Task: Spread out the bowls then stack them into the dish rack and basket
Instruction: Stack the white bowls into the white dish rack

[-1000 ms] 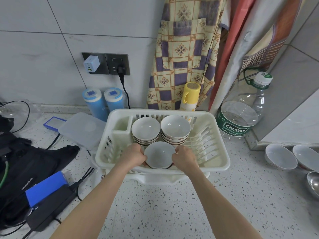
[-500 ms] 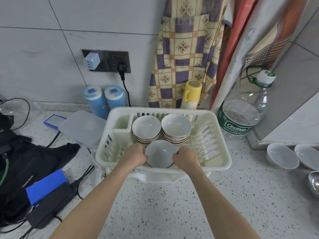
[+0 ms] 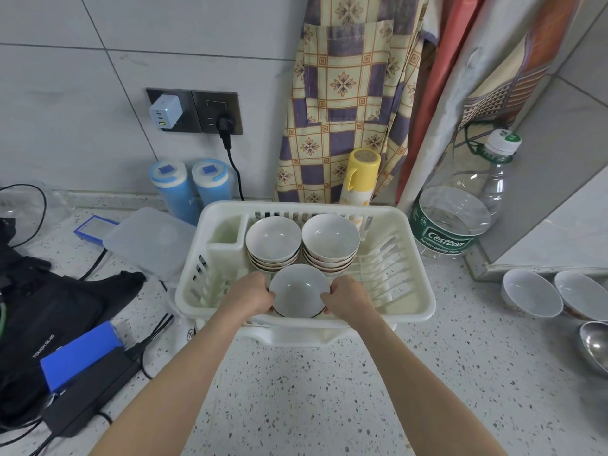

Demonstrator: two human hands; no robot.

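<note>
Here, fingers: those of both hands were curled round the rim of one white bowl [image 3: 299,290], clamped on its opposite sides.
Left hand [image 3: 250,295]: it gripped the bowl's left edge, knuckles up, forearm reaching in from the lower left.
Right hand [image 3: 348,300]: it gripped the bowl's right edge, forearm reaching in from the lower right.
Held bowl: it sat upright at the near end of the dish rack [image 3: 424,311], just inside the front wall; whether it rested on the rack floor could not be told.
Left stack [image 3: 273,241]: several nested bowls stood behind the held bowl, beside the rack's cutlery pocket.
Right stack [image 3: 330,240]: a like pile stood touching or just beside the left one.
Rack: white plastic, on a speckled counter [image 3: 296,396], its right half with bare slats.
Loose bowls [image 3: 531,297]: two white ones stood on the counter well to the right, with a metal bowl [image 3: 596,346] nearer the edge.
Behind: a yellow cup [image 3: 361,174], two blue containers [image 3: 187,189], a large water bottle [image 3: 460,212].
</note>
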